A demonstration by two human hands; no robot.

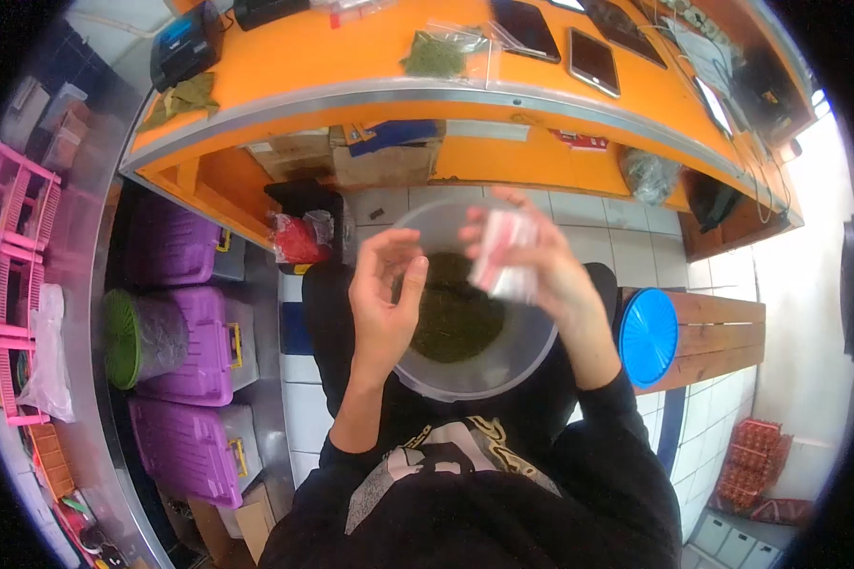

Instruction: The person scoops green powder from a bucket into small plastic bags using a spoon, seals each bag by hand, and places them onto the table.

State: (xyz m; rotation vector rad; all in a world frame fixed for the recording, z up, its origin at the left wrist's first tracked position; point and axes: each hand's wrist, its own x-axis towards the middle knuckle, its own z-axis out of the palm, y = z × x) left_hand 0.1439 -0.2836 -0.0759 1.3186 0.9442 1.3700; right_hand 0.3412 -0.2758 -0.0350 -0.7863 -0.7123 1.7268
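A large translucent plastic bucket (531,356) sits between my legs, with dark green, loose material (455,318) at its bottom. Above its right side my right hand (550,261) grips a small white-and-red packet (505,251), blurred by motion. My left hand (389,289) hovers over the bucket's left rim, fingers curved and apart from the thumb, with nothing visible in it. The two hands do not touch each other.
An orange counter (332,57) runs ahead, bearing a bag of green leaves (436,55) and a tablet (593,62). Purple-lidded boxes (185,450) and a green-rimmed container (123,339) stand left. On the right, a blue lid (649,337) rests by a wooden bench (721,327).
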